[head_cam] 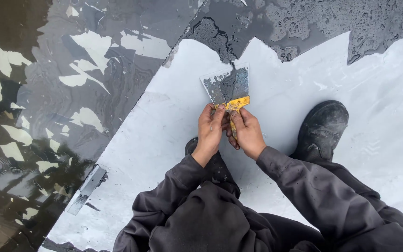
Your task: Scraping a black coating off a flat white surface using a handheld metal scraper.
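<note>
Water lies over the dark panel (47,116) at nine o'clock, with pale torn scraps (92,46) scattered across its wet surface. A narrow grey strip (87,189) lies at seven o'clock, on the edge of the white sheet (164,130). Near the centre, the left hand (209,131) is closed around the yellow handle end of a scraper (229,88), thumb and fingers pinched at its base. The scraper's grey, speckled blade points to twelve o'clock, just above both hands. Touching it from the other side, the right hand (247,132) grips the same handle, fingers curled tight. A black boot (323,128) stands on the white sheet at three o'clock. Ragged dark wet covering (327,23) spreads across one o'clock, beaded with drops.
</note>
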